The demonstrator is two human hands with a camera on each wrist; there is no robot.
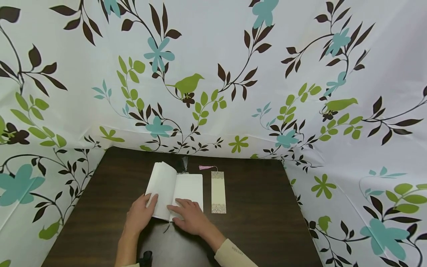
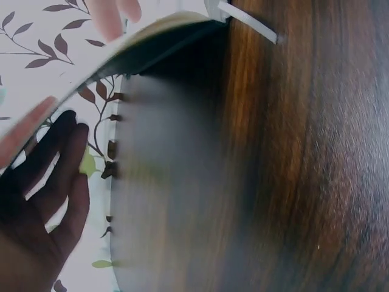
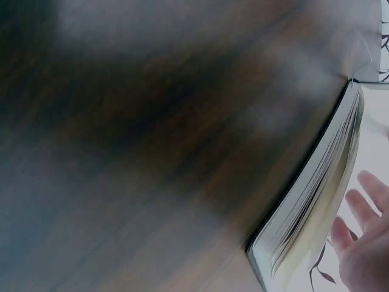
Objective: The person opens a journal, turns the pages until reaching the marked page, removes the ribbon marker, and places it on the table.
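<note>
An open book (image 1: 190, 187) with blank white pages and a dark cover lies on the table, its left side raised at a slant. My left hand (image 1: 140, 213) grips that raised side, thumb over the page and fingers (image 2: 64, 176) beneath the cover. On the right page, near the middle fold, rests my right hand (image 1: 191, 217) with its fingers spread. A thin ribbon (image 2: 252, 23) sticks out from the bottom of the spine. To the right of the book lies a cream bookmark (image 1: 218, 189) with patterned ends and a pink tassel (image 1: 206, 167).
A grey tassel (image 1: 185, 163) shows past the book's top edge, the rest of it hidden behind the book. The dark wooden table (image 1: 260, 207) meets a curtain (image 1: 213, 44) printed with leaves and birds at the back and sides.
</note>
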